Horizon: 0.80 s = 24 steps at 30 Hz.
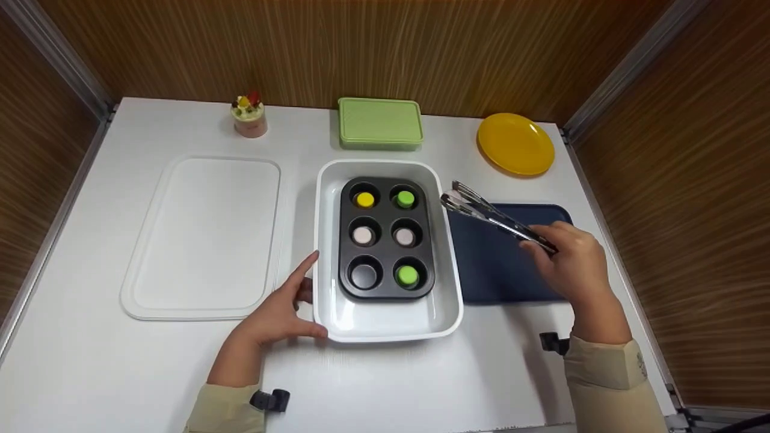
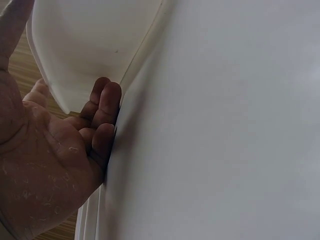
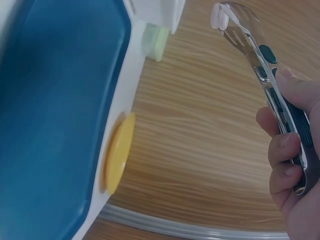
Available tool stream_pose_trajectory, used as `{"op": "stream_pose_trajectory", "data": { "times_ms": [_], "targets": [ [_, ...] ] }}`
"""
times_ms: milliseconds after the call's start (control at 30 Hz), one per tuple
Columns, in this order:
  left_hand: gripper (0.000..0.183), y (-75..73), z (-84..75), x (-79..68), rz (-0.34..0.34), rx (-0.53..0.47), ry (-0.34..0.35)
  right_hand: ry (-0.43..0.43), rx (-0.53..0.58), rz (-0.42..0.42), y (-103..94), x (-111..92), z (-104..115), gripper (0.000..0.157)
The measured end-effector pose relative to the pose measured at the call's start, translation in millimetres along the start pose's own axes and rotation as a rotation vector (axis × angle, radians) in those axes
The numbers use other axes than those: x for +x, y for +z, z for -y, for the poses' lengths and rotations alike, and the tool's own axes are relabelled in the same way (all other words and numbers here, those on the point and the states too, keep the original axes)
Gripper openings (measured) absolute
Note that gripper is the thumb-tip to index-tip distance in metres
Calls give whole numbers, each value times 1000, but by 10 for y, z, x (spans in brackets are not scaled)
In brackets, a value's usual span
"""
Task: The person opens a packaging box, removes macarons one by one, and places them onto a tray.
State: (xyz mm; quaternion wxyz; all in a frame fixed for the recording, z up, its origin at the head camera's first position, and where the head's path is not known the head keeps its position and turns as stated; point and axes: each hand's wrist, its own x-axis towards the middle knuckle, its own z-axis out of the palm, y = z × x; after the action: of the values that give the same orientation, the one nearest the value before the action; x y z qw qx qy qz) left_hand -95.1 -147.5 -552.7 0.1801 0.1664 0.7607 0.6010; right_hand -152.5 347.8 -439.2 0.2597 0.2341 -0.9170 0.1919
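Note:
My right hand [image 1: 568,258] grips metal tongs [image 1: 490,216] by their dark handle. Between the tong tips is a pale pink round piece [image 3: 219,17], held above the right rim of a white rectangular bin [image 1: 388,322]. Inside the bin lies a dark muffin tin [image 1: 385,258]. One yellow piece [image 1: 365,199], two green pieces [image 1: 406,199] and two pale pink pieces [image 1: 363,235] sit in its cups; the front left cup [image 1: 364,275] is bare. My left hand [image 1: 280,316] touches the bin's front left side, thumb and index finger spread wide, other fingers bent beside the wall.
A white lid [image 1: 207,234] lies on the left. Under the tongs, right of the bin, is a dark blue tray [image 1: 511,264]. Along the back stand a dessert cup [image 1: 249,120], a green lidded box [image 1: 381,123] and a yellow plate [image 1: 516,144]. Wooden panels [image 1: 385,54] enclose the table.

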Motion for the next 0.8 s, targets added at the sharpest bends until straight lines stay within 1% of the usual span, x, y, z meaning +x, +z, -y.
{"op": "stream_pose_trajectory", "data": {
  "times_ms": [200, 433, 700, 800],
  "targets": [
    [139, 2, -8, -2, -3, -10, 4, 61, 0, 22, 79, -69, -147, 27],
    [139, -4, 12, 2, 3, -26, 18, 112, 4, 50, 181, -149, -296, 27],
    [139, -5, 4, -5, 0, -6, 6, 199, -2, 113, 255, -192, -358, 23],
    [139, -5, 10, -3, -1, -3, 4, 214, -12, 139, 285, -203, -373, 22]
  ]
}}
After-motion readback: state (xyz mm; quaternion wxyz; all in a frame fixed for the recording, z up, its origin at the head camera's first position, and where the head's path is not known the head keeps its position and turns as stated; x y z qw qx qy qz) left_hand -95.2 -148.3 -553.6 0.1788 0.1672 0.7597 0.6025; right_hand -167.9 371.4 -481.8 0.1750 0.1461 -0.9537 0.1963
